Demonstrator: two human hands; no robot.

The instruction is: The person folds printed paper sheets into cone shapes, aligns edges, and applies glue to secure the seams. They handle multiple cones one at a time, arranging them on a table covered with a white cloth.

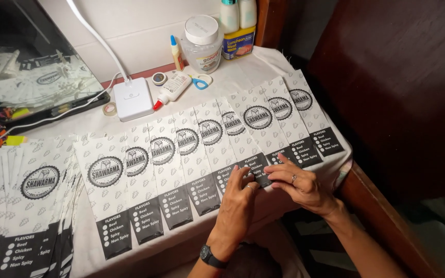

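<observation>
Paper, white with black printed ends: long narrow sleeves [209, 154] lie fanned in an overlapping row across the frame's middle. Both hands rest flat there, lower centre, clenching nothing: left hand [238, 198] with wristwatch, right hand [302, 183] with ring, fingertips pressing one sleeve's black end. Upper centre, a clear white-lidded plastic jar [202, 44], contents unclear.

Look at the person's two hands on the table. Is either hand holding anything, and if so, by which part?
Nothing is lifted. Both the left hand and right hand press their fingers flat on the dark bottom end of one paper bag in the overlapping row.
</observation>
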